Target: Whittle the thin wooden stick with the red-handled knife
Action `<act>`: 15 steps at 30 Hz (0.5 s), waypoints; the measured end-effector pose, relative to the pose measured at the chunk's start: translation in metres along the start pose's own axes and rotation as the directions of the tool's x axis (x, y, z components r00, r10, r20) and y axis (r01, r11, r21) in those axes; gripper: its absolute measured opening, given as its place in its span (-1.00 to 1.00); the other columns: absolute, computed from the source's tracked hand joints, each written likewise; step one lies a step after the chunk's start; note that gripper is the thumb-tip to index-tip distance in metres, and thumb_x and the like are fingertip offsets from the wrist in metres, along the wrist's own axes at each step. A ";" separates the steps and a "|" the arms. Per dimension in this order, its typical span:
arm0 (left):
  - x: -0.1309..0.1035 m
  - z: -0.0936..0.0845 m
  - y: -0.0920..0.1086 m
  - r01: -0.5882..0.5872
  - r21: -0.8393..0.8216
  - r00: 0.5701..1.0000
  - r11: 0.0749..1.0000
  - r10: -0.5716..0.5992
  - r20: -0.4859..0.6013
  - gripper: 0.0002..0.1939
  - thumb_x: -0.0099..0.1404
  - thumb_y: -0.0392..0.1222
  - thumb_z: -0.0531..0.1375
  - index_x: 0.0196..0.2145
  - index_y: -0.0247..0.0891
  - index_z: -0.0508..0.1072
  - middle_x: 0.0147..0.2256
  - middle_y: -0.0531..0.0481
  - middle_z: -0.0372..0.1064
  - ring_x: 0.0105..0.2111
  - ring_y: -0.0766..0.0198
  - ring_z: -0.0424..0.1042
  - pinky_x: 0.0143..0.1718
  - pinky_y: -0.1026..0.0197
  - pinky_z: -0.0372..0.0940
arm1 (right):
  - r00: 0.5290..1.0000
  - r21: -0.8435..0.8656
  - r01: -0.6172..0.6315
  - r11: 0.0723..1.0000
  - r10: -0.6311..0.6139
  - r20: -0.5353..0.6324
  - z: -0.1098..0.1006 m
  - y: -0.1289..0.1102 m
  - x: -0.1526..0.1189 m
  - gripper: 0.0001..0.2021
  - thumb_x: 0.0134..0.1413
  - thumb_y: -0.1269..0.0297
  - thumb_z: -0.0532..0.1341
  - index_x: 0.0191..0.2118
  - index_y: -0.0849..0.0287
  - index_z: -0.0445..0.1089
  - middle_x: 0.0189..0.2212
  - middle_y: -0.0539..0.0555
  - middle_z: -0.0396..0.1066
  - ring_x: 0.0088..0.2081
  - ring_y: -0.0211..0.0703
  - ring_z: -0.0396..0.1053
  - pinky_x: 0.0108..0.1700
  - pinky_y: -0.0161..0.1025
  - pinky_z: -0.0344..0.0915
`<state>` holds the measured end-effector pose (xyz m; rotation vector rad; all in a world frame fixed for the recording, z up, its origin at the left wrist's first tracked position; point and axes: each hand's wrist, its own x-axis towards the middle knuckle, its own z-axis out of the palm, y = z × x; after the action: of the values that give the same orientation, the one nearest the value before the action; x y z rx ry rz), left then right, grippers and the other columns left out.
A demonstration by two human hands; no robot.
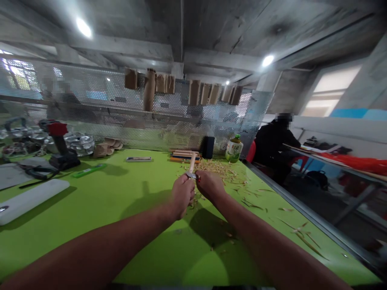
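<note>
My left hand (183, 194) is closed around the lower part of a thin, pale wooden stick (192, 162), which points away from me over the bench. My right hand (210, 186) is closed right beside it on a small knife; the handle is mostly hidden, with a bit of red showing. Its short metal blade (191, 175) lies across the stick just above my left fist. Curled wood shavings (225, 170) are spread over the green tabletop (102, 201) behind and to the right of my hands.
Bundled wooden strips (181, 156), a black block (208, 147) and a green-capped bottle (234, 149) stand at the back. To the left are a cordless drill (60, 145), a green cutter (89, 170) and a white bar (34, 199). A person (272, 145) sits at the right.
</note>
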<state>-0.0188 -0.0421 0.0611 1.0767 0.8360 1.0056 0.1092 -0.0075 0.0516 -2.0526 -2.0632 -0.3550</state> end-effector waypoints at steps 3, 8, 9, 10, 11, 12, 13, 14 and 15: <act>-0.004 0.001 0.003 0.009 0.022 1.000 1.000 -0.009 -0.005 -0.91 0.22 -0.30 0.02 -0.29 -0.21 0.25 -0.64 0.24 -0.07 -0.72 0.49 -0.11 -0.71 0.41 -0.19 | 1.000 0.005 -0.010 1.000 0.010 -0.017 0.000 0.003 0.002 -0.70 0.22 0.28 -0.03 -0.28 0.13 0.46 -0.33 0.12 0.51 -0.32 -0.18 0.42 -0.37 -0.34 0.09; -0.009 0.005 0.005 0.025 0.054 1.000 0.998 -0.025 -0.003 -0.90 0.24 -0.31 0.01 -0.27 -0.21 0.26 -0.63 0.24 -0.09 -0.72 0.49 -0.11 -0.70 0.41 -0.19 | 0.998 0.014 -0.002 1.000 0.003 -0.061 0.000 0.011 0.003 -0.73 0.21 0.29 -0.01 -0.29 0.14 0.44 -0.35 0.12 0.50 -0.33 -0.19 0.39 -0.38 -0.34 0.04; -0.009 0.006 0.005 0.025 0.057 1.000 0.998 -0.025 0.003 -0.88 0.24 -0.32 0.00 -0.26 -0.21 0.26 -0.63 0.24 -0.10 -0.72 0.49 -0.11 -0.70 0.40 -0.20 | 0.998 0.016 0.003 1.000 -0.002 -0.069 0.000 0.012 0.002 -0.74 0.21 0.29 0.00 -0.29 0.13 0.44 -0.34 0.11 0.50 -0.34 -0.19 0.39 -0.38 -0.34 0.04; -0.010 0.007 0.006 0.023 0.059 1.000 0.998 -0.024 0.008 -0.87 0.25 -0.32 -0.01 -0.24 -0.21 0.26 -0.63 0.24 -0.10 -0.72 0.49 -0.12 -0.70 0.40 -0.21 | 0.997 0.017 0.008 1.000 -0.006 -0.077 0.000 0.013 0.002 -0.74 0.21 0.30 0.00 -0.29 0.13 0.43 -0.34 0.11 0.50 -0.34 -0.19 0.38 -0.37 -0.33 0.04; -0.009 0.007 0.006 0.021 0.062 1.000 0.998 -0.022 0.010 -0.85 0.25 -0.33 -0.01 -0.22 -0.21 0.27 -0.63 0.24 -0.11 -0.72 0.49 -0.12 -0.70 0.39 -0.21 | 0.996 0.017 0.011 1.000 -0.009 -0.085 0.000 0.014 0.003 -0.75 0.21 0.30 0.00 -0.29 0.12 0.43 -0.34 0.10 0.50 -0.34 -0.19 0.38 -0.37 -0.33 0.05; -0.009 0.007 0.006 0.022 0.064 1.000 0.998 -0.023 0.014 -0.84 0.26 -0.33 -0.01 -0.21 -0.21 0.27 -0.63 0.24 -0.11 -0.72 0.48 -0.12 -0.70 0.39 -0.21 | 0.996 0.018 0.009 1.000 -0.007 -0.092 0.001 0.014 0.003 -0.75 0.20 0.30 0.00 -0.30 0.12 0.43 -0.34 0.10 0.50 -0.34 -0.19 0.38 -0.36 -0.33 0.05; -0.008 0.006 0.006 0.024 0.067 0.999 0.997 -0.026 0.019 -0.83 0.26 -0.33 -0.02 -0.20 -0.21 0.27 -0.63 0.24 -0.11 -0.72 0.48 -0.11 -0.70 0.39 -0.21 | 0.995 0.020 0.003 1.000 -0.001 -0.102 0.002 0.013 0.003 -0.75 0.19 0.30 0.00 -0.30 0.12 0.43 -0.35 0.11 0.50 -0.34 -0.18 0.38 -0.36 -0.33 0.06; -0.007 0.005 0.006 0.027 0.070 0.999 0.997 -0.029 0.025 -0.83 0.27 -0.32 -0.02 -0.19 -0.21 0.27 -0.63 0.24 -0.11 -0.71 0.48 -0.11 -0.70 0.39 -0.21 | 0.994 0.026 -0.001 1.000 0.004 -0.111 0.003 0.013 0.005 -0.75 0.19 0.30 0.01 -0.30 0.13 0.44 -0.35 0.11 0.49 -0.33 -0.17 0.38 -0.35 -0.32 0.07; -0.007 0.004 0.006 0.028 0.070 0.999 0.997 -0.030 0.032 -0.83 0.28 -0.32 -0.02 -0.18 -0.22 0.27 -0.62 0.24 -0.10 -0.71 0.48 -0.11 -0.70 0.39 -0.21 | 0.993 0.035 -0.003 0.999 0.007 -0.119 0.005 0.014 0.006 -0.75 0.18 0.30 0.01 -0.29 0.13 0.45 -0.34 0.12 0.50 -0.33 -0.17 0.39 -0.34 -0.32 0.09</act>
<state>-0.0186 -0.0491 0.0682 1.1350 0.8627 0.9379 0.1228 0.0001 0.0494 -1.9662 -1.9806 -0.4265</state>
